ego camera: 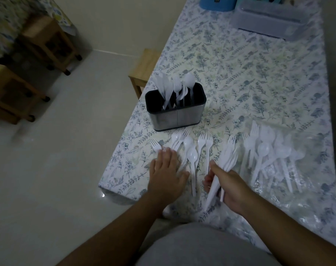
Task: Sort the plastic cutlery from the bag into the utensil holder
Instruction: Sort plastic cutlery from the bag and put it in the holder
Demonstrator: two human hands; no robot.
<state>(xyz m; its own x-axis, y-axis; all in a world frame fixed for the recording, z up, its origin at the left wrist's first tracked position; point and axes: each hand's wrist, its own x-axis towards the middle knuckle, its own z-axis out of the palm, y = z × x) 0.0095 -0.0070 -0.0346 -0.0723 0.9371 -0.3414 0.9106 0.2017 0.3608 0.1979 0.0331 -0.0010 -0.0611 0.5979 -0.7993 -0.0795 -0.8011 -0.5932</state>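
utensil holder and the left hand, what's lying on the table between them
In the head view, loose white forks and spoons lie on the floral cloth between the utensil holder and the left hand, whose fingers reach the nearest fork.

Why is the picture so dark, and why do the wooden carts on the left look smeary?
Head view: the room is dimly lit, so colours look grey; the wooden carts at the left edge are streaked by blur, while the utensil holder stays fairly sharp; the clear plastic bag glints with small highlights; the wide lens bends the table edge.
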